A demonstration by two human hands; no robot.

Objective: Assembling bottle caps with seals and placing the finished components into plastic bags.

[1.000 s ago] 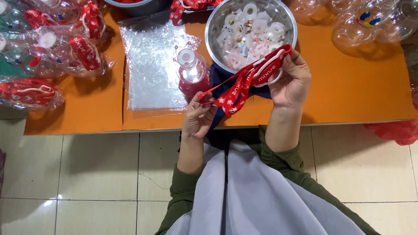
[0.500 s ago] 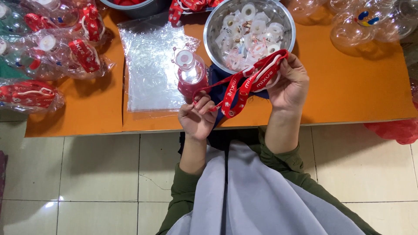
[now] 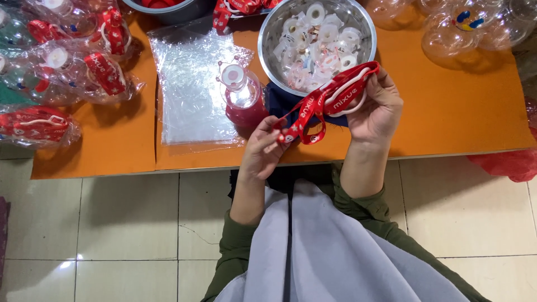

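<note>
Both my hands hold a red printed strap that carries a white ring at its upper end. My left hand pinches the strap's lower end over the front edge of the orange table. My right hand grips the ring end beside the steel bowl, which is full of several white ring-shaped parts. A clear bottle with a red lower half and a white cap stands upright just left of the strap, near my left hand.
A stack of clear plastic bags lies left of the bottle. Bagged bottles with red straps fill the table's left end. Empty clear round bottles lie at the back right. A red bag sits on the tiled floor.
My left hand has slid slightly up along the strap toward the bottle. The strap stays stretched between both hands, and the right hand has barely shifted.
</note>
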